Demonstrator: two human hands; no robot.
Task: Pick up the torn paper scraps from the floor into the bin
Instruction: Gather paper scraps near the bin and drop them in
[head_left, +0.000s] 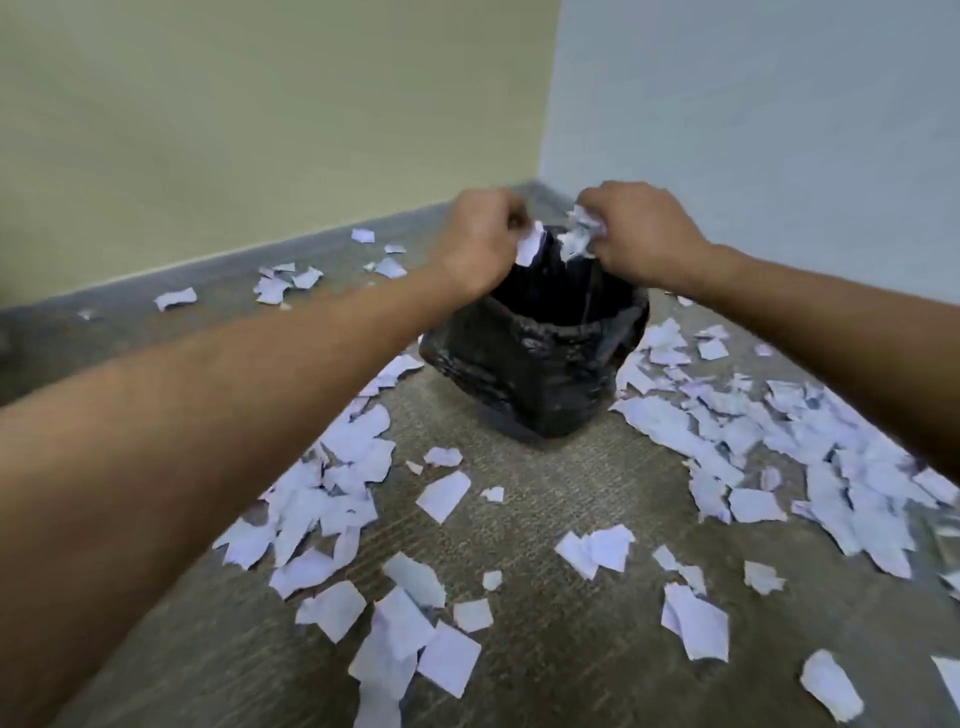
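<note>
A small bin (540, 374) lined with a black plastic bag stands on the floor near the room's corner. Both my hands hover over its open mouth. My left hand (480, 236) pinches a white paper scrap (530, 244) that hangs down from the fingers. My right hand (636, 226) is closed on a crumpled bunch of scraps (579, 236). Many torn white scraps lie on the floor around the bin: a thick patch (810, 452) on the right, another patch (322, 499) on the left, and loose pieces (410, 639) in front.
The floor is grey-brown carpet (535, 519). A beige wall (260, 130) runs along the left and a pale blue wall (753, 114) along the right, meeting behind the bin. A few scraps (280, 286) lie by the left baseboard.
</note>
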